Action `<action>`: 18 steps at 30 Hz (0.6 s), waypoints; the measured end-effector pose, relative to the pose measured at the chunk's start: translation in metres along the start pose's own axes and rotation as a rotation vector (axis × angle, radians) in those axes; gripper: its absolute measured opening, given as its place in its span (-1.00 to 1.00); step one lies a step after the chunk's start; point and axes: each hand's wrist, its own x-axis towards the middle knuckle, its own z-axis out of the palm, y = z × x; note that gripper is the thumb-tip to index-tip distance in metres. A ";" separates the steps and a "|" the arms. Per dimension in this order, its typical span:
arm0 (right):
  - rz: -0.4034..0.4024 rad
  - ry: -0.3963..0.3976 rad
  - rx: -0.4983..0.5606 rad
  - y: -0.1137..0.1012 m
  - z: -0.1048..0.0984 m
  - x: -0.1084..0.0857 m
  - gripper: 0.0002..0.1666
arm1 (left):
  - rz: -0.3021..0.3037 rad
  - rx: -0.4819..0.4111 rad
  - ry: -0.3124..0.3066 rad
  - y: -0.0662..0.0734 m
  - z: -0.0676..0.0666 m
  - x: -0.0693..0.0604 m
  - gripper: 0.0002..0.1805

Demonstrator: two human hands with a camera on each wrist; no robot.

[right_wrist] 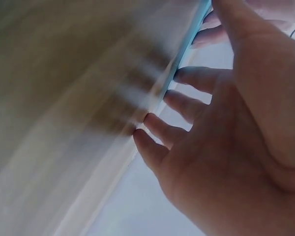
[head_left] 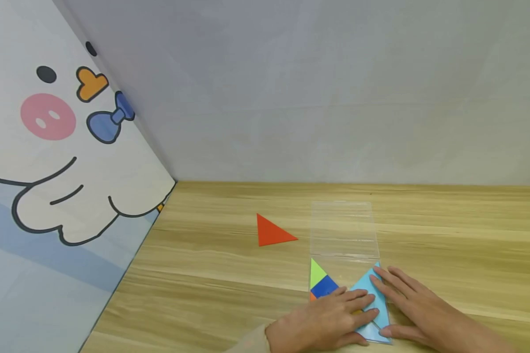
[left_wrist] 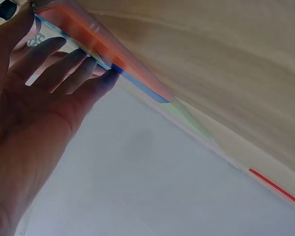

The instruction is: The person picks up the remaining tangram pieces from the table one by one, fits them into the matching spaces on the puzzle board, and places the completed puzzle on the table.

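Flat tangram pieces lie in a clear square case at the front of the table. My left hand (head_left: 331,318) rests its extended fingers over them, covering the middle. A light blue triangle (head_left: 363,283) fills the right side, and my right hand (head_left: 424,306) touches its outer edge with fingers and thumb spread. Below it a paler blue piece (head_left: 373,334) shows between the hands. On the left are a lime green triangle (head_left: 316,276), a dark blue piece (head_left: 324,286) and a bit of orange (head_left: 312,297). A yellow piece is mostly hidden under the left fingers.
Beyond the pieces the case's transparent lid (head_left: 342,228) lies folded back flat. A red triangle (head_left: 271,233) sits by itself left of the lid. The wooden table (head_left: 194,274) ends at a pale back wall, with a cartoon-printed panel (head_left: 128,181) on the left.
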 end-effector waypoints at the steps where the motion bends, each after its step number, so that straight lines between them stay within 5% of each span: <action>1: 0.003 -0.001 -0.002 0.000 0.000 0.000 0.13 | 0.001 0.006 0.005 0.000 0.000 0.000 -0.39; 14: 0.030 -0.020 0.028 0.003 0.000 -0.001 0.11 | 0.015 0.013 0.076 0.001 -0.001 -0.003 -0.41; 18: 0.025 -0.010 0.032 0.003 0.000 0.000 0.11 | -0.023 0.015 0.116 -0.006 -0.002 -0.003 -0.35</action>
